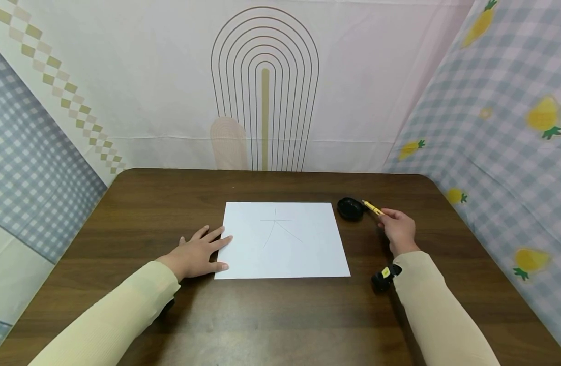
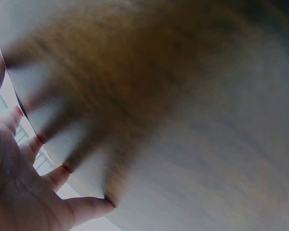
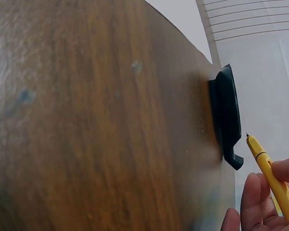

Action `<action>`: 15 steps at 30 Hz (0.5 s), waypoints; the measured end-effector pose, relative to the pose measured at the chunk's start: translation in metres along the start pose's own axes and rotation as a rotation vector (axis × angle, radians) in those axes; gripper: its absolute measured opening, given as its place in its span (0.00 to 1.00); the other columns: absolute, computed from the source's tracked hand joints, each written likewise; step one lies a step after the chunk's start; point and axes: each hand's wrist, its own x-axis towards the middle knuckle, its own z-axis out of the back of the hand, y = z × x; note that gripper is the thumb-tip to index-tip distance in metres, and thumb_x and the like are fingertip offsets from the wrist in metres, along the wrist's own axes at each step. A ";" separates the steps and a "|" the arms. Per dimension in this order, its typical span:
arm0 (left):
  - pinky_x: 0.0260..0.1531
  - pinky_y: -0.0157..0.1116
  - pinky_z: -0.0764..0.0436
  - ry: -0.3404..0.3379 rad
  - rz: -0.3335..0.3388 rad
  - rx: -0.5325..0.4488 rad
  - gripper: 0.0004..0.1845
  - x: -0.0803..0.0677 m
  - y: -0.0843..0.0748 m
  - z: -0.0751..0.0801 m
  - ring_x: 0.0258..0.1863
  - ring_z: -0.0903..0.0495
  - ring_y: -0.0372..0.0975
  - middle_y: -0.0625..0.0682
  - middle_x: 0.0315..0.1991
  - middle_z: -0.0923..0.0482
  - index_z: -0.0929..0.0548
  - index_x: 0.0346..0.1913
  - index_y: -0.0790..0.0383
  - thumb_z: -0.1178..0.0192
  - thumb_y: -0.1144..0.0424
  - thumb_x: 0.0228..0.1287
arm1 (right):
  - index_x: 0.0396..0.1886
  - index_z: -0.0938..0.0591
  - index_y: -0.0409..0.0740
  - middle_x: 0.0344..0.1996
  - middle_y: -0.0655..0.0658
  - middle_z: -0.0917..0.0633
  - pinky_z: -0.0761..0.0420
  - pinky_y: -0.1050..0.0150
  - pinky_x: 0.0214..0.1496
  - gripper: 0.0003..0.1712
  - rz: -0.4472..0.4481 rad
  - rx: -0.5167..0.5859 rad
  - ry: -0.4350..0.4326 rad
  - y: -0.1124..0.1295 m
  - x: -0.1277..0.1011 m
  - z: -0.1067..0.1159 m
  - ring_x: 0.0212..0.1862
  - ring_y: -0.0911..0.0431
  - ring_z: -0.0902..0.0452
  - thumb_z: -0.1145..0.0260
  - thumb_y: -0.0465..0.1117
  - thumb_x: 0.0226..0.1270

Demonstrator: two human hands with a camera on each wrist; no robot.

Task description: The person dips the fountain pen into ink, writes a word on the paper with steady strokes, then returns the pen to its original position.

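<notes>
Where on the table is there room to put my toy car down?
The widest bare wood lies between the paper and the table's near edge, between both sleeves. There is also a strip behind the paper. It is crowded at right, where the black dish, yellow pen and right hand sit together.

Left hand [image 1: 199, 254]: palm down, 5 fingers spread and straight, forearm angled inward. Right hand [image 1: 398, 230]: fingers curled in a pinch, wrist raised, forearm reaching forward.

I see pale cream ribbed sleeves reaching both wrists; at five o'clock, a small black wrist camera [image 1: 384, 276] with a yellow mark sits strapped at the right cuff.
</notes>
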 end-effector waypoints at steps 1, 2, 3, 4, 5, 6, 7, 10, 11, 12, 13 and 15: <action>0.54 0.76 0.49 0.000 0.000 0.001 0.40 0.000 0.000 0.000 0.74 0.56 0.61 0.54 0.77 0.53 0.41 0.75 0.48 0.45 0.36 0.64 | 0.63 0.24 0.38 0.58 0.41 0.25 0.23 0.65 0.48 0.22 -0.001 -0.001 -0.002 -0.001 0.001 0.000 0.37 0.63 0.24 0.44 0.37 0.72; 0.54 0.76 0.49 -0.001 -0.001 0.001 0.40 0.000 0.000 0.000 0.74 0.56 0.61 0.54 0.77 0.53 0.41 0.75 0.48 0.45 0.36 0.64 | 0.63 0.24 0.38 0.58 0.41 0.25 0.23 0.65 0.48 0.22 -0.002 0.000 -0.006 -0.001 0.001 -0.001 0.37 0.62 0.24 0.44 0.37 0.72; 0.54 0.76 0.49 -0.001 -0.001 0.001 0.40 0.000 0.000 0.000 0.74 0.56 0.61 0.54 0.77 0.53 0.41 0.75 0.48 0.45 0.36 0.64 | 0.63 0.24 0.38 0.58 0.41 0.25 0.23 0.66 0.47 0.22 -0.005 -0.003 -0.007 -0.002 0.002 -0.001 0.37 0.62 0.24 0.44 0.37 0.72; 0.54 0.76 0.49 -0.001 -0.002 0.001 0.40 0.000 0.000 0.000 0.74 0.56 0.61 0.54 0.77 0.53 0.40 0.75 0.48 0.44 0.37 0.64 | 0.62 0.24 0.38 0.57 0.41 0.24 0.23 0.66 0.46 0.21 -0.006 -0.003 -0.009 -0.003 0.003 -0.002 0.37 0.62 0.24 0.43 0.37 0.72; 0.54 0.76 0.49 0.000 -0.002 0.001 0.40 0.000 -0.001 0.000 0.74 0.56 0.61 0.54 0.77 0.53 0.40 0.75 0.48 0.44 0.37 0.64 | 0.62 0.24 0.38 0.56 0.42 0.24 0.23 0.66 0.46 0.21 -0.007 -0.002 -0.011 -0.003 0.004 -0.002 0.38 0.62 0.24 0.43 0.37 0.72; 0.54 0.76 0.49 0.000 -0.002 0.000 0.40 0.000 -0.001 0.000 0.74 0.56 0.61 0.54 0.77 0.53 0.41 0.75 0.48 0.44 0.37 0.64 | 0.62 0.23 0.38 0.56 0.42 0.24 0.24 0.66 0.45 0.21 -0.008 -0.002 -0.013 -0.004 0.004 -0.002 0.38 0.62 0.24 0.43 0.37 0.72; 0.54 0.76 0.49 0.001 -0.002 0.000 0.40 0.000 -0.001 0.000 0.74 0.56 0.61 0.54 0.77 0.53 0.41 0.75 0.48 0.44 0.37 0.64 | 0.63 0.24 0.38 0.56 0.42 0.24 0.24 0.66 0.45 0.21 -0.011 -0.004 -0.013 -0.004 0.004 -0.003 0.38 0.61 0.24 0.43 0.37 0.72; 0.54 0.76 0.50 0.003 -0.002 -0.002 0.40 0.000 -0.001 0.001 0.74 0.56 0.61 0.54 0.77 0.53 0.41 0.75 0.48 0.45 0.37 0.64 | 0.63 0.24 0.38 0.57 0.42 0.25 0.24 0.65 0.47 0.21 -0.019 -0.006 -0.010 -0.005 0.005 -0.003 0.39 0.60 0.24 0.44 0.37 0.72; 0.54 0.76 0.50 0.004 -0.002 -0.001 0.40 0.000 -0.001 0.001 0.74 0.56 0.61 0.54 0.77 0.53 0.41 0.75 0.48 0.45 0.37 0.64 | 0.63 0.24 0.38 0.57 0.42 0.25 0.24 0.65 0.48 0.21 -0.019 -0.004 -0.009 -0.005 0.004 -0.003 0.39 0.60 0.24 0.44 0.37 0.72; 0.54 0.76 0.50 0.004 -0.001 0.000 0.40 0.000 0.000 0.001 0.74 0.56 0.61 0.54 0.77 0.53 0.41 0.75 0.48 0.45 0.36 0.64 | 0.63 0.24 0.38 0.57 0.42 0.25 0.24 0.65 0.48 0.21 -0.021 -0.002 -0.006 -0.005 0.004 -0.003 0.39 0.61 0.24 0.43 0.37 0.72; 0.54 0.76 0.50 0.004 -0.001 0.001 0.40 0.000 0.000 0.001 0.74 0.56 0.61 0.54 0.77 0.53 0.41 0.75 0.47 0.45 0.36 0.64 | 0.63 0.24 0.38 0.57 0.42 0.25 0.24 0.65 0.49 0.21 -0.024 0.004 -0.003 -0.005 0.004 -0.003 0.40 0.60 0.25 0.43 0.37 0.73; 0.54 0.76 0.50 0.004 -0.001 0.000 0.40 0.000 0.000 0.001 0.74 0.56 0.61 0.54 0.77 0.53 0.41 0.75 0.47 0.45 0.36 0.64 | 0.63 0.24 0.38 0.57 0.42 0.26 0.24 0.64 0.50 0.21 -0.032 0.017 0.002 -0.005 0.003 -0.003 0.40 0.60 0.25 0.43 0.37 0.73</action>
